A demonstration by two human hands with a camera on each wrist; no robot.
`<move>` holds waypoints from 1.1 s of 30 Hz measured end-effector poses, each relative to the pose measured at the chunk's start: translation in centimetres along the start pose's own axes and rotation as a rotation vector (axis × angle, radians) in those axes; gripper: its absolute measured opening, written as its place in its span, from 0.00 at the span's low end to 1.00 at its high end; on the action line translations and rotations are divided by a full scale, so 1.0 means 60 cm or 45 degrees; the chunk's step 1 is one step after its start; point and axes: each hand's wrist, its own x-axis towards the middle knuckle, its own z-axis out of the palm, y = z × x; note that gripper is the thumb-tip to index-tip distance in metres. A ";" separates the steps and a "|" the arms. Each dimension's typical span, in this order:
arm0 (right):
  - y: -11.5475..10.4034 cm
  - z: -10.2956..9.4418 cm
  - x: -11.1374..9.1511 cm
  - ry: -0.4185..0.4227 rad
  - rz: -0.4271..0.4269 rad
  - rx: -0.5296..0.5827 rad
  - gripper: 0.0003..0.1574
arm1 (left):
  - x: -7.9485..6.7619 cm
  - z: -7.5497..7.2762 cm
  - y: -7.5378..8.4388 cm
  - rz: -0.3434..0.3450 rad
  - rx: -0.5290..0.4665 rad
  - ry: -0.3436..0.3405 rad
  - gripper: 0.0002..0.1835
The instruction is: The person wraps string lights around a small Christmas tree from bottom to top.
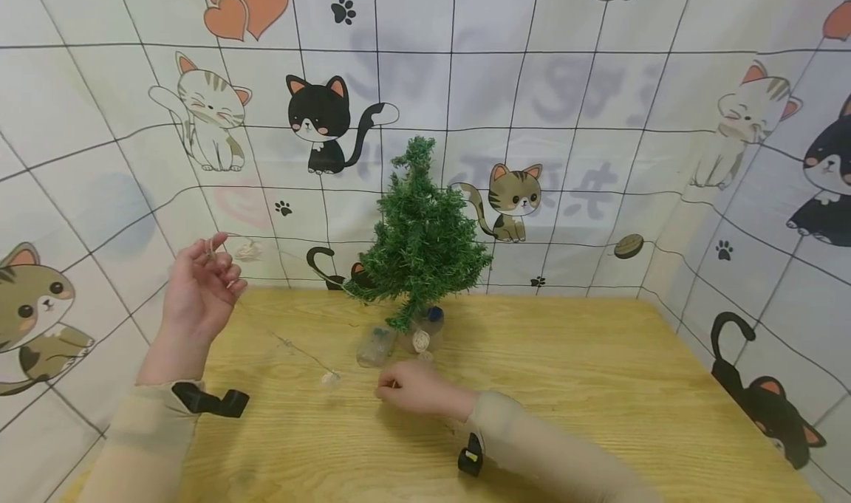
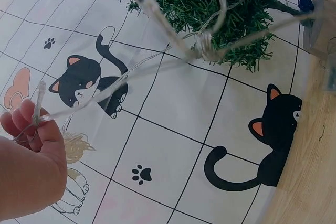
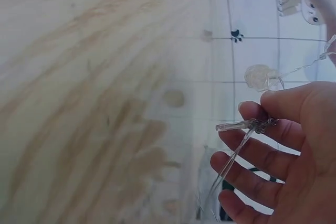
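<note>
Raised at the left, my left hand (image 1: 199, 289) pinches a clear-wired fairy-light string (image 2: 92, 99) by a small bulb (image 2: 39, 95). A pale woven ball (image 2: 77, 147) hangs by those fingers. The string runs toward a small green artificial Christmas tree (image 1: 428, 244), and a blurred knot (image 2: 203, 45) of it shows close to the camera. My right hand (image 1: 419, 388), low over the table in front of the tree, holds another stretch of the string between thumb and fingers. There a clear bulb (image 3: 232, 126) sticks out, with a whitish woven ball (image 3: 260, 77) above the thumb.
Before the tree's base stand a clear box (image 1: 375, 346) and a blue-topped item (image 1: 435, 314), with a woven ball (image 1: 421, 341) by them. Another strand end (image 1: 330, 377) overlaps the wooden table (image 1: 565, 385). Cat-printed cloth (image 1: 412, 82) closes off the back and sides.
</note>
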 end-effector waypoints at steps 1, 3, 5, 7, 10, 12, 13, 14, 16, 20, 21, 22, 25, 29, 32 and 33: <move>0.002 -0.006 -0.006 0.013 -0.005 0.031 0.20 | 0.000 0.000 0.000 0.006 -0.010 0.000 0.12; 0.004 -0.019 -0.018 0.032 -0.014 0.082 0.21 | -0.001 0.000 -0.001 0.022 -0.019 -0.002 0.12; 0.006 -0.032 -0.030 0.054 -0.021 0.105 0.20 | -0.003 0.000 -0.003 0.040 -0.022 -0.009 0.13; 0.006 -0.046 -0.043 0.083 -0.018 0.108 0.16 | -0.004 -0.002 -0.006 0.053 -0.026 -0.017 0.13; 0.006 -0.066 -0.063 0.132 0.004 0.149 0.13 | -0.007 -0.005 -0.007 0.060 -0.036 -0.018 0.13; 0.005 -0.081 -0.077 0.172 0.025 0.171 0.12 | -0.008 -0.008 -0.007 0.055 -0.058 -0.021 0.14; 0.004 -0.089 -0.084 0.192 0.028 0.175 0.12 | -0.008 -0.009 -0.007 0.053 -0.060 -0.022 0.14; 0.003 -0.097 -0.090 0.211 0.028 0.178 0.12 | -0.009 -0.010 -0.007 0.050 -0.065 -0.025 0.15; 0.000 -0.114 -0.102 0.248 0.027 0.162 0.13 | -0.010 -0.012 -0.008 0.039 -0.074 -0.038 0.16; -0.010 -0.152 -0.124 0.296 0.022 0.123 0.12 | -0.011 -0.009 -0.009 0.036 -0.016 -0.076 0.19; -0.014 -0.162 -0.129 0.303 0.022 0.127 0.12 | -0.011 -0.006 -0.009 0.043 0.027 -0.084 0.20; -0.017 -0.171 -0.133 0.314 0.021 0.127 0.12 | -0.011 -0.004 -0.009 0.055 0.079 -0.091 0.21; -0.026 -0.198 -0.143 0.358 0.021 0.149 0.11 | -0.010 0.005 -0.007 0.092 0.231 -0.102 0.23; -0.031 -0.231 -0.154 0.441 0.012 0.159 0.12 | -0.011 0.014 -0.007 0.102 0.262 -0.130 0.22; -0.032 -0.254 -0.163 0.492 0.011 0.171 0.13 | -0.012 0.019 -0.007 0.086 0.262 -0.152 0.22; -0.032 -0.262 -0.167 0.506 0.020 0.167 0.13 | -0.012 0.021 -0.008 0.079 0.279 -0.155 0.23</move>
